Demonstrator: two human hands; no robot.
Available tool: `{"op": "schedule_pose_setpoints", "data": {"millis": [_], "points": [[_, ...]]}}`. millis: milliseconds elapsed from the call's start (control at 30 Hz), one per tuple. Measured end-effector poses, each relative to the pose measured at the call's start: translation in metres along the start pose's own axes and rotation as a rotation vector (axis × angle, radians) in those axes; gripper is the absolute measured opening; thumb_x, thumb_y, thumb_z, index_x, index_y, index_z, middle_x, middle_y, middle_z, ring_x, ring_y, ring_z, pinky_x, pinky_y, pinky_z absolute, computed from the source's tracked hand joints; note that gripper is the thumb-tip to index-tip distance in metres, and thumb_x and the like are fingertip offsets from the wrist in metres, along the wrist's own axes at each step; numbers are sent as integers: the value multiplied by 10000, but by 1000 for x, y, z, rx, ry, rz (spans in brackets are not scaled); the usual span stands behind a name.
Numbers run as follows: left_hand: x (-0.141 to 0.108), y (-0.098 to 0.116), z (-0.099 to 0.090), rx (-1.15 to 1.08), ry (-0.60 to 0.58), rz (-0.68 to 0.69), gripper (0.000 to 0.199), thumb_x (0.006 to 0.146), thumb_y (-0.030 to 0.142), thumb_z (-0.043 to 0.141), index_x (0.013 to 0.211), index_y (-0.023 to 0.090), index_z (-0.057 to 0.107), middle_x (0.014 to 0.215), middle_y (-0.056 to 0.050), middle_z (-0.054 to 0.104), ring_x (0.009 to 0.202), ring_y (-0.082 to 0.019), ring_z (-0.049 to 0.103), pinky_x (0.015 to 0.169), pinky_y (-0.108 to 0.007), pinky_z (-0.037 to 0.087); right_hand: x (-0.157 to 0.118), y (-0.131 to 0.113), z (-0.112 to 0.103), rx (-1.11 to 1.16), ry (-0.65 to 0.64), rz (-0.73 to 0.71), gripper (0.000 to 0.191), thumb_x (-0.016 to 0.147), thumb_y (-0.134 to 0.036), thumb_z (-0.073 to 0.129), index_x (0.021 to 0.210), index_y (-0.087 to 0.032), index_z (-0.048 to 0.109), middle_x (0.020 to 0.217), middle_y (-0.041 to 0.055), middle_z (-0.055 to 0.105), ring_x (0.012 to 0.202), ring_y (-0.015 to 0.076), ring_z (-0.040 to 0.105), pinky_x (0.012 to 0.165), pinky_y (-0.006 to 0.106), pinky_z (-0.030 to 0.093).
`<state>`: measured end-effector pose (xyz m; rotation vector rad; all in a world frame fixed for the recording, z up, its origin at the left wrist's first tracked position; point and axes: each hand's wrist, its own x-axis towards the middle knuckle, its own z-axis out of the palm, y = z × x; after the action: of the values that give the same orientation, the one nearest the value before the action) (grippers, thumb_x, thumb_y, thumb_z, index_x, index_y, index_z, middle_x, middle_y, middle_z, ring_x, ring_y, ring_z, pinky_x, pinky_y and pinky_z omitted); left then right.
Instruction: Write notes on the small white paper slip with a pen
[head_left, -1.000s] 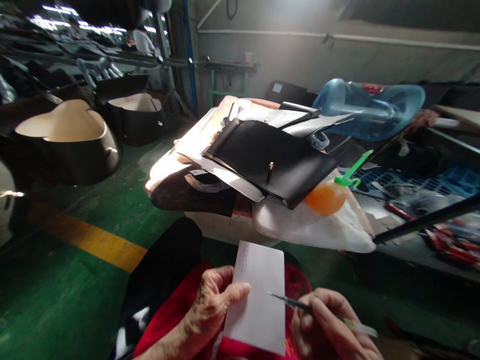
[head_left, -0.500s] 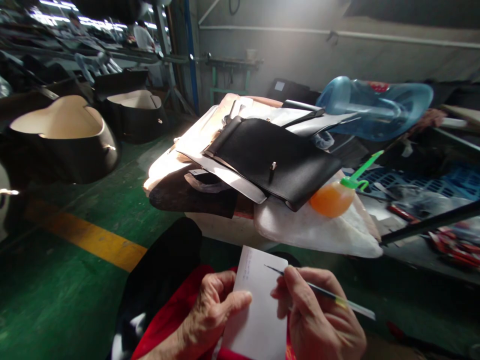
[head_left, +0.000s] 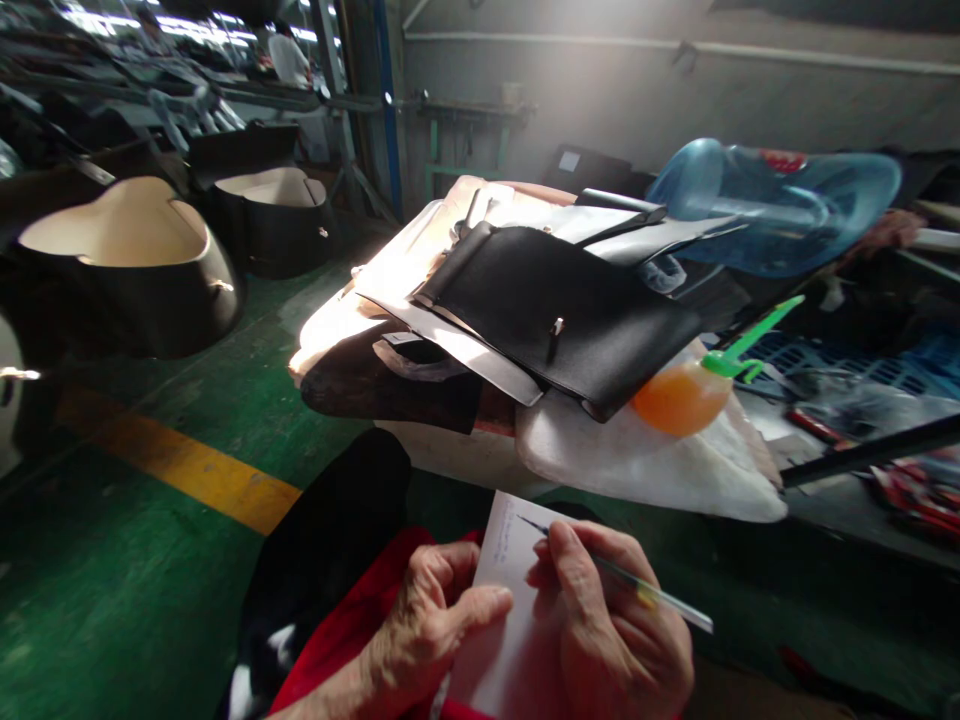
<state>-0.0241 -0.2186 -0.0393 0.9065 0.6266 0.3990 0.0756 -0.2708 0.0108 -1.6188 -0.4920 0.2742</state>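
A white notepad [head_left: 501, 620] with a few lines of small handwriting near its upper left lies over my lap. My left hand [head_left: 435, 610] grips its left edge, thumb on top of the page. In my right hand [head_left: 611, 620] a slim clear pen [head_left: 679, 606] is pinched, its dark tip over the page close to the writing. Beyond the notepad, black leather pieces [head_left: 555, 300] with a small metal clasp rest on a worktable [head_left: 645, 460]. An orange-filled bottle [head_left: 682, 398] with a green spout stands at their right.
A large blue water jug [head_left: 780, 205] lies on its side at the back right. Black bag bodies with pale linings [head_left: 142, 235] stand at the left on the green floor [head_left: 172, 400]. A person [head_left: 287, 58] in white is far back at the upper left.
My right hand and the pen have moved left over the page, bringing the tip closer to the writing. The table and its items sit slightly further right in view.
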Motion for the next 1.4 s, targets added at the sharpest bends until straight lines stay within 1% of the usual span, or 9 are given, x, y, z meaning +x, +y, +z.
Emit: {"op": "schedule_pose_setpoints", "data": {"millis": [133, 333, 500, 633, 767, 867, 1067, 1233, 1400], "points": [[0, 1, 1, 6, 5, -1, 359, 708, 394, 680, 833, 64, 615, 752, -114, 586, 622, -168, 517, 541, -227, 381, 0, 0, -2, -65, 14, 4, 177, 808, -334, 604, 721, -179, 595, 504, -40, 570, 413, 70, 498, 415, 147, 366], [0, 1, -1, 39, 21, -12, 379, 703, 411, 687, 847, 64, 637, 779, -125, 606, 627, -170, 524, 542, -228, 390, 2, 6, -8, -172, -46, -40, 240, 820, -384, 587, 703, -176, 618, 575, -23, 598, 477, 92, 542, 485, 186, 399], [0, 1, 0, -9, 9, 4, 356, 727, 366, 684, 940, 82, 655, 811, -118, 625, 647, -167, 546, 555, -220, 416, 1, 7, -7, -133, -39, -49, 220, 814, -360, 596, 695, -177, 619, 598, -25, 601, 484, 82, 535, 479, 176, 397], [-1, 2, 1, -33, -5, 14, 308, 728, 350, 692, 883, 86, 663, 783, -102, 630, 627, -146, 538, 545, -199, 412, 0, 9, -7, -111, -27, -53, 191, 807, -344, 610, 699, -187, 608, 542, -44, 582, 455, 70, 520, 478, 163, 388], [-1, 1, 1, -25, -6, 17, 316, 729, 350, 689, 901, 86, 661, 792, -105, 631, 636, -151, 544, 552, -203, 420, 0, 10, -8, -125, -37, -63, 218, 805, -361, 606, 687, -178, 615, 585, -25, 597, 475, 78, 533, 478, 171, 396], [-2, 1, 2, -15, 12, 9, 335, 718, 360, 692, 888, 74, 657, 793, -119, 628, 633, -164, 547, 548, -215, 417, -1, 11, -9, -121, -33, -42, 229, 799, -375, 608, 687, -175, 613, 581, -17, 599, 454, 89, 529, 466, 185, 402], [0, 3, 4, -1, 35, -9, 348, 693, 377, 695, 837, 63, 655, 729, -111, 614, 569, -150, 517, 506, -210, 391, -3, 12, -12, -111, -40, 5, 229, 781, -393, 629, 691, -183, 606, 542, -17, 600, 437, 106, 539, 458, 192, 412], [0, 2, 3, 4, 42, -5, 359, 691, 385, 694, 856, 68, 658, 758, -125, 630, 596, -171, 545, 526, -223, 412, -4, 11, -12, -113, -53, 4, 216, 779, -375, 628, 681, -184, 611, 536, -22, 591, 421, 89, 520, 458, 175, 410], [-1, 2, 4, -3, 42, -22, 387, 687, 394, 699, 887, 65, 659, 789, -144, 639, 612, -185, 565, 538, -230, 426, -6, 11, -12, -61, -64, 17, 194, 768, -352, 639, 679, -183, 606, 533, -21, 589, 406, 89, 504, 454, 177, 412]]}}
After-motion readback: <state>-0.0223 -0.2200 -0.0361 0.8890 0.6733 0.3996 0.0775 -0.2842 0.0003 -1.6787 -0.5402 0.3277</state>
